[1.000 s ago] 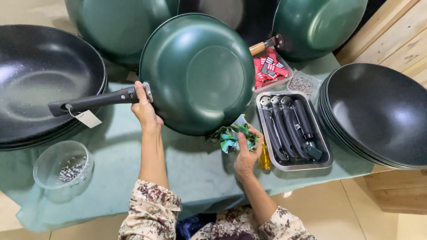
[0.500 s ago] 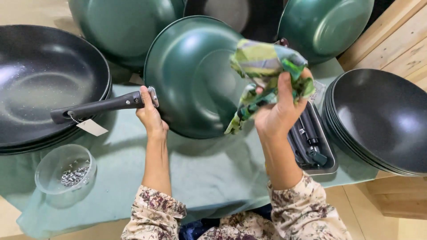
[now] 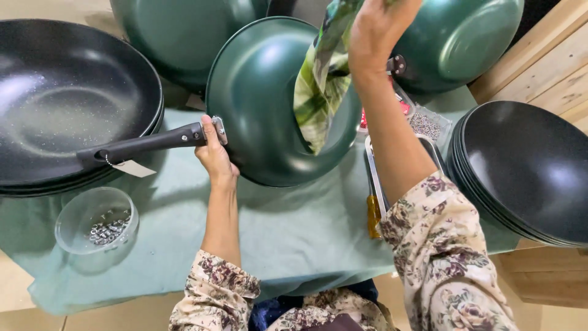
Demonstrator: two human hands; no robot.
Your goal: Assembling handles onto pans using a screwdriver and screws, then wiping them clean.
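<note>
A dark green wok (image 3: 263, 104) is tilted up on its side with its outer bottom toward me. My left hand (image 3: 214, 153) grips it where the black handle (image 3: 144, 146) joins the bowl; a paper tag hangs from the handle. My right hand (image 3: 383, 27) is raised high over the wok and holds a green patterned cloth (image 3: 318, 79) that hangs down across the wok's right side.
Stacked black woks sit at left (image 3: 67, 104) and right (image 3: 533, 165). More green woks (image 3: 184, 37) stand at the back. A clear bowl of small screws (image 3: 98, 222) rests on the teal tablecloth (image 3: 300, 239). A metal tray (image 3: 372, 178) and a yellow-handled screwdriver (image 3: 372, 216) lie by my right arm.
My right hand picked the patterned cloth up off the table and lifted it high over the wok. The left hand kept its hold at the handle.
</note>
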